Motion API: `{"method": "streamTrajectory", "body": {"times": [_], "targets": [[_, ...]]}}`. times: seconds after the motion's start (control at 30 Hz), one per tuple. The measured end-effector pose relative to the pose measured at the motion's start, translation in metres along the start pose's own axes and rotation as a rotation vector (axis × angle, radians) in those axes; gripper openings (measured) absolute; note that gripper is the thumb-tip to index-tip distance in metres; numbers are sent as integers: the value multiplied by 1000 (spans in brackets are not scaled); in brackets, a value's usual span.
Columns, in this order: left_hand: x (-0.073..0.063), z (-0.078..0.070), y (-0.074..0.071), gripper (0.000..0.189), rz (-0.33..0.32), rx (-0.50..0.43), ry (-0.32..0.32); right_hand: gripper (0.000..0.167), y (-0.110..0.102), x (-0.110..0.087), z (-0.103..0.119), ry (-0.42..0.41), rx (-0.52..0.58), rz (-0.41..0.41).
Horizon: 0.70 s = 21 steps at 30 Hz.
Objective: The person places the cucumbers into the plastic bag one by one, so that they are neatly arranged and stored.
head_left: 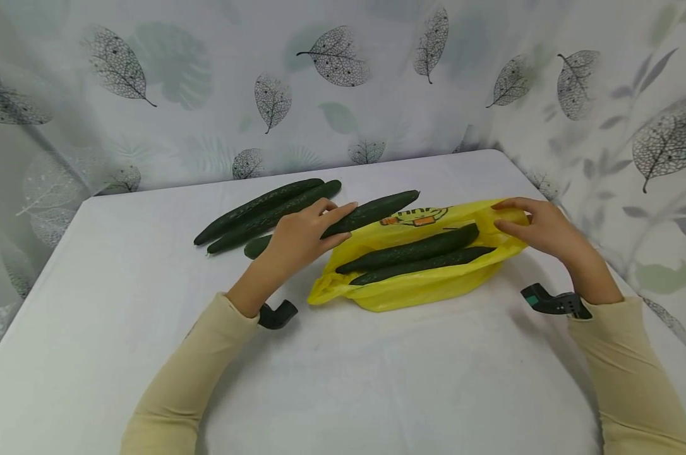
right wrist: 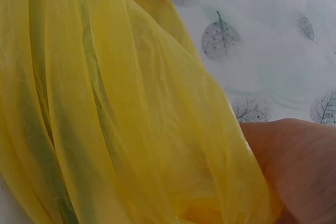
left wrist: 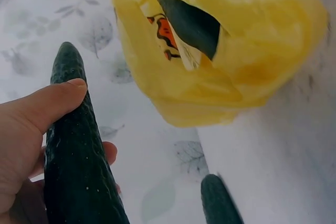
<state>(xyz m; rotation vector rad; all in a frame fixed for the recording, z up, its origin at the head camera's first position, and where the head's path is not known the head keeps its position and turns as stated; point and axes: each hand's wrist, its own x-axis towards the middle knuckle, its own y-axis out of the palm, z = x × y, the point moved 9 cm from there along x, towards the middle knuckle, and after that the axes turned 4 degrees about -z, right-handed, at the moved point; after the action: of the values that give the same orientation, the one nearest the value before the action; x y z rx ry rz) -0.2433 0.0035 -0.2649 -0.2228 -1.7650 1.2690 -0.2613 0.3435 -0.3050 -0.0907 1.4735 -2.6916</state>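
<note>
Yellow plastic stands out in the head view: a thin, crumpled bag (head_left: 428, 297) lies with its mouth spread wide on a white tabletop (head_left: 320, 392), two long, dark-green cucumbers (head_left: 408, 249) side by side within it. From where I stand, the person's left hand (head_left: 303, 232) pinches a separate bumpy, dark-green cucumber (head_left: 377, 212) between thumb and fingers, its tip near the bag's far rim. The right hand (head_left: 539, 227) pinches the rim at the right end, presumably so the limp plastic does not sag closed. Two more dark-green cucumbers (head_left: 275, 217) lie at the back left, probably for easy reach.

The left wrist view shows the thumb across the held cucumber and fingertips round its far side, a grip that likely steadies the round body and leaves its tip free.

In the right wrist view, yellow folds fill most of the frame, dark-green shapes showing through; the right hand's fingertips are hidden there.
</note>
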Motion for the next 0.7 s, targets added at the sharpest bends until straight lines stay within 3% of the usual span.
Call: {"method": "streamTrajectory", "body": {"times": [0.4, 0.7], "targets": [[6, -31, 5, 47, 29, 31, 69, 49, -1, 0, 1, -5, 5, -15], [16, -53, 15, 49, 99, 8, 88, 50, -4, 0, 1, -6, -11, -25]]}}
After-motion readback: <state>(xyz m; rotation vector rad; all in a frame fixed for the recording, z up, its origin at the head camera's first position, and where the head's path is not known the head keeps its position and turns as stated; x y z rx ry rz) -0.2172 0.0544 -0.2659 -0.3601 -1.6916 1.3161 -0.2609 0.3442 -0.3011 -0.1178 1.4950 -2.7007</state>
